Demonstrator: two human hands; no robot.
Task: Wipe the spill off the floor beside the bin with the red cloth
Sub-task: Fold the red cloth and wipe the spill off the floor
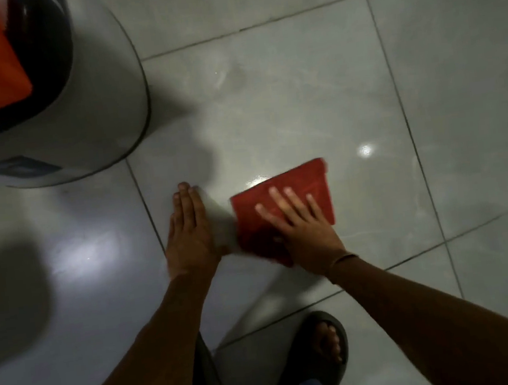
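The right hand [301, 228] lies flat, fingers spread, pressing one red cloth [283, 211] onto the floor [345, 87]. The left hand [189, 231] rests flat on the tile just beside it, holding nothing. One bin [99, 93], cut off at the frame's left edge, stands near. The spill is hard to make out among glare spots. Bare tiles stretch rightward.

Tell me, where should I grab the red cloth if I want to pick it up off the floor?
Probably pinch the far right corner of the red cloth, coming from above and the right. The cloth lies folded flat on the floor, and the right hand presses its near half, so that corner is free. The left hand rests flat on the floor beside its left edge.
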